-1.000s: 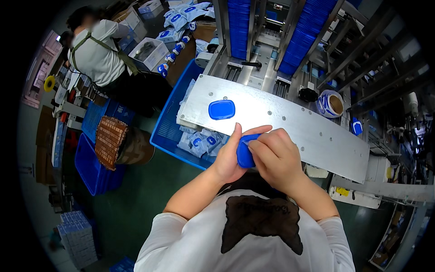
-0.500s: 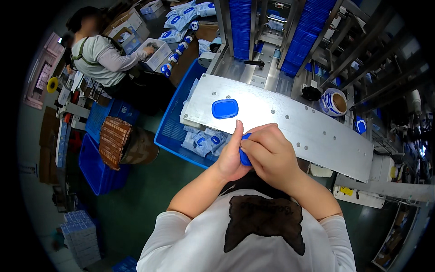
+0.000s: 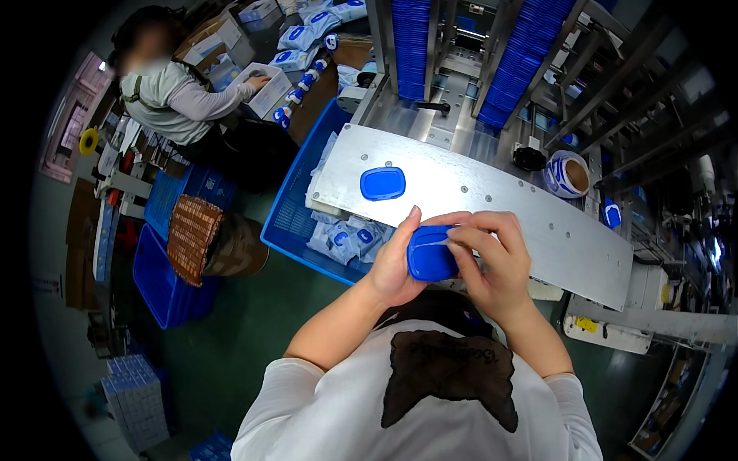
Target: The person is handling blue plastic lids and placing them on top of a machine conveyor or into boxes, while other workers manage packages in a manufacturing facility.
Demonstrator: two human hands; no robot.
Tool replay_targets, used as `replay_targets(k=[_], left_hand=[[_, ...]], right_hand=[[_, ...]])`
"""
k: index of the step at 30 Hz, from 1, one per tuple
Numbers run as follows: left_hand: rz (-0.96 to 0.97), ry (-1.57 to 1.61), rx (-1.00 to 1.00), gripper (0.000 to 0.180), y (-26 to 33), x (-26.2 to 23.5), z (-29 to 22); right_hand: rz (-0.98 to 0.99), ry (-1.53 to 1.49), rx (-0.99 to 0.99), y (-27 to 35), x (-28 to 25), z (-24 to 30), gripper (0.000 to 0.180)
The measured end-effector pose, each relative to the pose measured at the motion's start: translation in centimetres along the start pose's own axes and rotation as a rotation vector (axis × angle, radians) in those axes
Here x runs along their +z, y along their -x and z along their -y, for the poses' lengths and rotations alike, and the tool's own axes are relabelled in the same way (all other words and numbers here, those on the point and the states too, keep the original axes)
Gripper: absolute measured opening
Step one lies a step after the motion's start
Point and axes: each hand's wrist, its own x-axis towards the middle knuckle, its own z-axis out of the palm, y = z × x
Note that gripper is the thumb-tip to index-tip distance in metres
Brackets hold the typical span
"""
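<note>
In front of my chest my left hand is closed around the left edge of a blue plastic lid, its thumb pointing up. The lid is a rounded rectangle with its broad face tilted toward me. My right hand pinches a thin, pale strip at the lid's upper right part, thumb against forefinger. The strip stretches across the lid's face. A second blue lid lies flat on the metal plate, beyond my hands and to the left.
Under the plate's left end stands a blue basket holding wipe packs. Tall stacks of blue lids rise in a machine's metal frame behind. A label roll sits at right. A co-worker handles a white box at far left.
The lid has turned from nearly edge-on to face me. My right hand has shifted right across it, drawing the pale strip into view. The lid on the plate stays put.
</note>
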Motion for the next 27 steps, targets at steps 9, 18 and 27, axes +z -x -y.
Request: replay_targets(k=[9,18,27], left_hand=[[-0.041,-0.097,0.04,0.069,-0.2,0.4,0.5],[-0.167,-0.039,-0.038,0.068,0.0,0.6,0.2],[0.083,-0.021,-0.038,0.074,-0.1,0.2,0.3]], right_hand=[[0.35,-0.488,0.274,0.0,-1.8,0.7,0.021],[0.321,-0.949,0.556,-0.3,-2.5,0.5,0.046],[0.412,-1.168,0.705,1.9,-1.9,-2.3,0.026]])
